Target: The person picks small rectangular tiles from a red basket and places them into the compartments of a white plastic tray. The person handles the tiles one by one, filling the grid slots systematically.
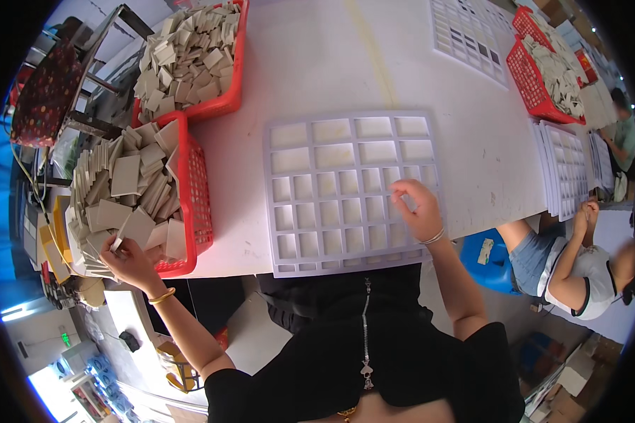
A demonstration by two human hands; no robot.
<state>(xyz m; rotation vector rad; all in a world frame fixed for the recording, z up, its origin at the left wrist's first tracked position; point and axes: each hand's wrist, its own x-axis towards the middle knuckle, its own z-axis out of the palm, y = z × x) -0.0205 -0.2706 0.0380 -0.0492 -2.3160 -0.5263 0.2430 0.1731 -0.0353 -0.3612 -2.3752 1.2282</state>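
Note:
At the near edge of a red basket heaped with pale beige square tiles, my left hand is closed, its thumb and fingers on a tile. In front of my body lies a white tray divided into rectangular compartments, larger in the far rows and smaller in the near ones. Over the tray's right side hovers my right hand, thumb and fingers curled together in a pinch. Whatever may be between those fingertips is too small to make out.
A second red basket of tiles stands behind the first. At the far right are another gridded tray, a red basket with pale pieces and stacked trays. One person sits at the right; another is farther back.

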